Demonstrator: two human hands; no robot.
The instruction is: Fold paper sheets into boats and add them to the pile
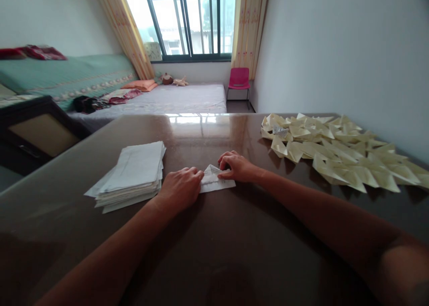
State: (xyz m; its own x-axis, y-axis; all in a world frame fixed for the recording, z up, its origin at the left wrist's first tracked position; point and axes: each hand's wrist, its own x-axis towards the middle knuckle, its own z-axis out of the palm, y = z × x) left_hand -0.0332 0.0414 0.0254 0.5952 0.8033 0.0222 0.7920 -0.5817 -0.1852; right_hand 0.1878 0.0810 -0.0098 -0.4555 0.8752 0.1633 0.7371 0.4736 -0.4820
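Note:
A sheet of white paper with faint print, partly folded (212, 179), lies on the brown tabletop between my hands. Its upper part comes to a point, and a flat strip runs along the bottom. My left hand (183, 185) is closed at the paper's left side, its fingertips on the edge. On the right side, my right hand (236, 166) pinches the paper with thumb and curled fingers. Left of my left hand stands a stack of white paper sheets (132, 169), its edges uneven.
Many folded cream paper boats (355, 156) cover the table's right side, with one printed white piece (280, 130) among them. The glossy table (214, 243) reaches toward a bed (191, 95) and a pink chair (239, 78). A dark cabinet (38, 131) stands at left.

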